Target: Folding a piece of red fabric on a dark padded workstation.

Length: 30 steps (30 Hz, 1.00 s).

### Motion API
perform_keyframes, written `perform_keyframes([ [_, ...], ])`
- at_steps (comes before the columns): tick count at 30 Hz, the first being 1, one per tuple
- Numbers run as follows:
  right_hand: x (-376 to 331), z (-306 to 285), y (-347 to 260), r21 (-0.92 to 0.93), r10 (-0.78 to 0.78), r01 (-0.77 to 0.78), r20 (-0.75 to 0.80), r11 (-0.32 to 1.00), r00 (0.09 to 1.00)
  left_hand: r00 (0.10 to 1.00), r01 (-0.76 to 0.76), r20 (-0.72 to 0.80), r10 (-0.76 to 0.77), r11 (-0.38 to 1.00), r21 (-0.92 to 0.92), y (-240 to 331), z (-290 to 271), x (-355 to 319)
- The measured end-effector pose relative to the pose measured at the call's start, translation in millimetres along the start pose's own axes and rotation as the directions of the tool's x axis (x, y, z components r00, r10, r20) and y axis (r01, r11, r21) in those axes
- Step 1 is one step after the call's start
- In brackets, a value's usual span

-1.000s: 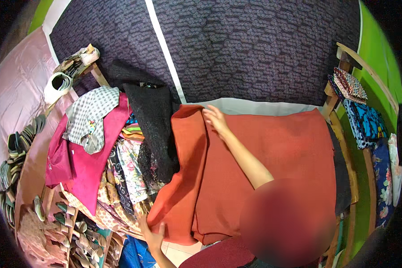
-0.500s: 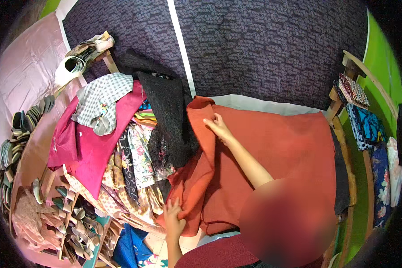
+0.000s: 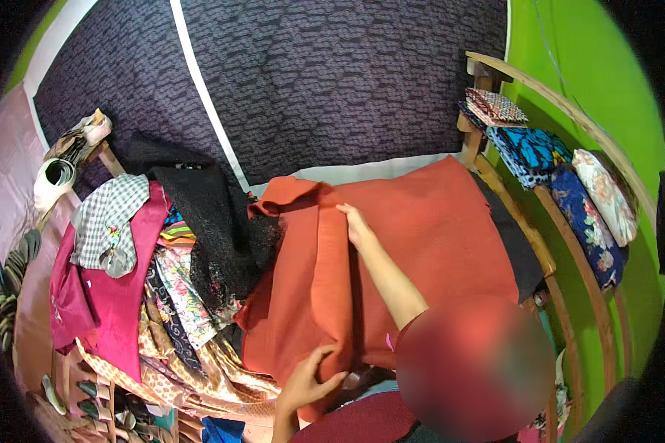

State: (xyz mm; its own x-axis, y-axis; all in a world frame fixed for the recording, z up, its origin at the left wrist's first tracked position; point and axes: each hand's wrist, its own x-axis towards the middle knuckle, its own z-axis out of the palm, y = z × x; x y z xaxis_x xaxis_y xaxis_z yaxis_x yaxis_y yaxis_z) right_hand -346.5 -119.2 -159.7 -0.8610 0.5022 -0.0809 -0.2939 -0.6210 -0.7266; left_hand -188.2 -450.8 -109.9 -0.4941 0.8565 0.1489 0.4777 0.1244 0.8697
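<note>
Resting on the near end of the orange-red cloth [image 3: 428, 229], the left hand [image 3: 308, 384] is open, its thumb spread away from its fingers. The cloth lies in front of the person, with a long fold along its left part. Farther up that fold, the right hand [image 3: 356, 224] touches its edge; I cannot tell if it is pinching. To the right, the cloth is wide and flat, with room to move. A dark cloth [image 3: 511, 240] pokes out past its right edge, just beside a wooden rail [image 3: 533, 247]. On the left, room is tight: a black lacy cloth [image 3: 214, 236] comes right up to the fold. Past it is a bright pink cloth [image 3: 118, 310] with a tiny white mark, too small to read. Far back hangs a dark sheet [image 3: 347, 81] with curly patterns.
</note>
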Motion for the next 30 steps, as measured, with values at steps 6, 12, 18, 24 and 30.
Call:
perform_keyframes([
  [6, -41.9, -70.8, -32.6, -0.324, -0.111, 0.043, -0.194, 0.945, 0.975, 0.973, -0.144, 0.175, 0.151, 0.988, -0.056, -11.4, -3.1, 20.8],
  [12, -186.6, -23.6, -47.5, -0.832, -0.208, 0.112, -0.004, 0.543, 0.978, 0.754, 0.230, -0.654, 0.061, 0.908, 0.349, -77.3, -36.7, -9.8],
  [18, -256.7, 13.2, -19.3, -0.995, -0.116, 0.090, 0.086, 0.030, 0.990, 0.956, 0.291, -0.207, -0.208, 0.768, 0.571, -55.6, -10.4, -24.6],
  [24, -261.3, 0.0, -0.1, -0.951, -0.150, 0.292, 0.276, 0.101, 0.949, 0.984, 0.101, -0.175, -0.022, 0.885, 0.455, -63.2, 37.6, -35.6],
  [30, -288.1, -39.7, -40.2, -0.376, -0.190, 0.171, -0.013, 0.911, 0.982, 0.919, -0.309, -0.168, 0.357, 0.916, 0.257, -42.4, 61.7, -43.1],
])
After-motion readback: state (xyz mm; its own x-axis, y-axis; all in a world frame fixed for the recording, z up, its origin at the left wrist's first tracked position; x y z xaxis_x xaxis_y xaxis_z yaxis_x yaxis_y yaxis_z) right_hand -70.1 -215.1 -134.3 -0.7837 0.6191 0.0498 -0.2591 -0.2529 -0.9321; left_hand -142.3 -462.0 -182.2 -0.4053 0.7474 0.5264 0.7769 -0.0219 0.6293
